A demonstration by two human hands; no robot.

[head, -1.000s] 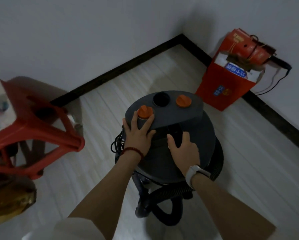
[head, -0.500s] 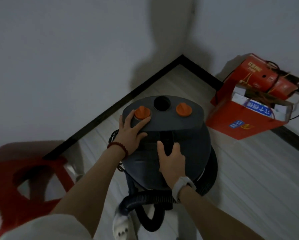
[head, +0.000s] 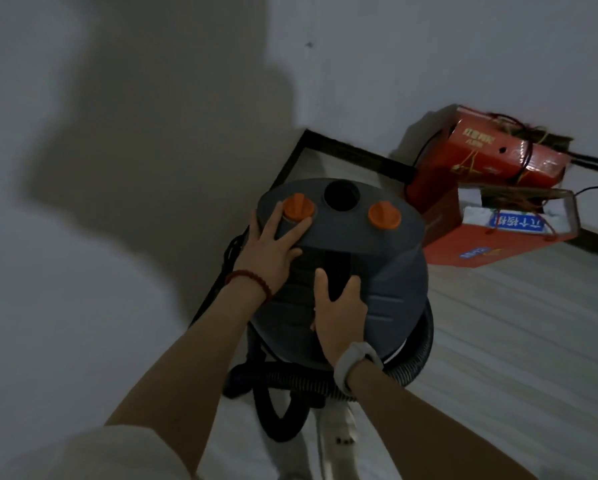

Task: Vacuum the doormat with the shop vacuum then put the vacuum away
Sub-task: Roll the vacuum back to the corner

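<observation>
Grey shop vacuum [head: 387, 271] stands on the floor [head: 515, 341] near the room corner, beside red boxes [head: 491, 209]. Left hand [head: 269, 251] rests flat on its lid, fingers [head: 295, 228] straight around an orange knob [head: 298, 206]. Right hand [head: 339, 306] presses the lid centre, fingers extended, grasping nothing.

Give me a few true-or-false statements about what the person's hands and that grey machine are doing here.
1. Both hands rest on top of the shop vacuum. True.
2. The left hand lies beside an orange knob. True.
3. The right hand grips the hose. False: it lies on the vacuum's lid, by the dark handle; the hose is coiled low around the base.
4. The red boxes sit on top of the vacuum. False: they stand on the floor by the wall.
5. The vacuum is near a room corner. True.
</observation>
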